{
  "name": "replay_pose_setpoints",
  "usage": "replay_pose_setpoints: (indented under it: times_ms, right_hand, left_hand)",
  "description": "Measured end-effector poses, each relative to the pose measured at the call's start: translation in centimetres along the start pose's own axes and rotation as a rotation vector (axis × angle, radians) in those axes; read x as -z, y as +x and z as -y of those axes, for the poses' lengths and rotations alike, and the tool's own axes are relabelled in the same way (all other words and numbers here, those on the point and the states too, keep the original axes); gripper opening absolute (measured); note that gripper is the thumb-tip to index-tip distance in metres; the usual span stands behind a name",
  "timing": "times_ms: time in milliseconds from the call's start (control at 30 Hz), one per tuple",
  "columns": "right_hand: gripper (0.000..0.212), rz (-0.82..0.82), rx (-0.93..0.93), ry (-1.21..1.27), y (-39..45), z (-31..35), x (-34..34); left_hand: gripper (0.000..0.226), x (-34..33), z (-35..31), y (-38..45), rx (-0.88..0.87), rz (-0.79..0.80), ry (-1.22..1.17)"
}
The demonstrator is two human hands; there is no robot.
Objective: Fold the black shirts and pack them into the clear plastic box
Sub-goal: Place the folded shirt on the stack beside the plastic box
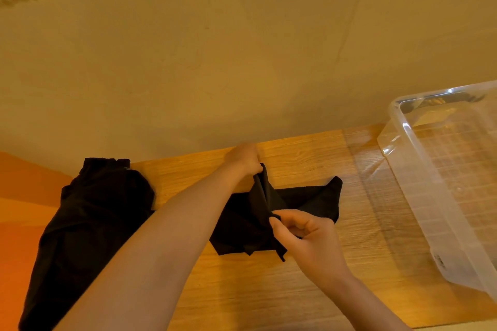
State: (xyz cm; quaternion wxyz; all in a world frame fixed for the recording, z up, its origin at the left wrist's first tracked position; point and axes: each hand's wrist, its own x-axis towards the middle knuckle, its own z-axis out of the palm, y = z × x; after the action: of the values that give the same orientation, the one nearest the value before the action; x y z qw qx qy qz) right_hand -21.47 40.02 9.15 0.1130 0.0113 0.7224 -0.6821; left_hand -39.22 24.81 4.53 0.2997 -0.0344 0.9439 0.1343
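Observation:
A black shirt point(304, 204) lies partly folded on the wooden table point(309, 158), in the middle. My left hand point(244, 158) grips a raised edge of it at the far side. My right hand point(306, 234) pinches the same raised fold at the near side, so the cloth stands up in a ridge between the two hands. A pile of other black shirts point(88, 223) hangs over the table's left edge. The clear plastic box point(408, 174) stands at the right, with nothing visible inside it.
A plain beige wall point(242, 48) rises right behind the table's far edge. An orange surface point(18, 209) lies to the left of the table, beyond the pile. Bare wood shows between the shirt and the box.

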Motion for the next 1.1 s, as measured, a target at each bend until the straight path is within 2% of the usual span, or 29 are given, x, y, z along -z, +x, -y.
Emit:
replay_pose_setpoints:
  times_ms: [100,300,467,600,767,900,1000,1100]
  right_hand:
    - [0.018,0.001,0.065,-0.055,0.1,0.2,1.1]
    - [0.02,-0.118,0.224,-0.15,1.1,1.8,4.5]
    - [0.031,-0.198,0.432,-0.328,4.9,5.9,7.2]
    - [0.019,-0.282,0.594,-0.459,8.3,9.5,8.7]
    - [0.022,-0.186,0.704,-0.502,10.3,14.7,9.7]
    - [0.029,-0.104,0.75,-0.509,11.1,17.0,10.0]
    - [0.023,-0.064,0.725,-0.531,12.1,17.8,10.2]
    - [0.014,-0.001,0.638,-0.55,13.6,18.3,10.4]
  left_hand:
    - [0.019,1.1,0.1,-0.5,-0.073,-0.05,-0.143]
    - [0.021,7.4,1.6,-3.2,0.045,-0.178,-0.553]
    - [0.022,13.0,2.0,-7.8,0.036,-0.334,-0.659]
    - [0.019,16.4,1.6,-12.5,-0.007,-0.461,-0.786]
    - [0.016,18.8,1.6,-17.2,-0.02,-0.564,-0.92]
    - [0.017,19.6,2.5,-20.2,-0.104,-0.554,-0.874]
    - [0.025,19.9,3.6,-21.4,-0.175,-0.5,-0.81]
    - [0.027,20.1,4.4,-20.9,-0.164,-0.505,-0.809]
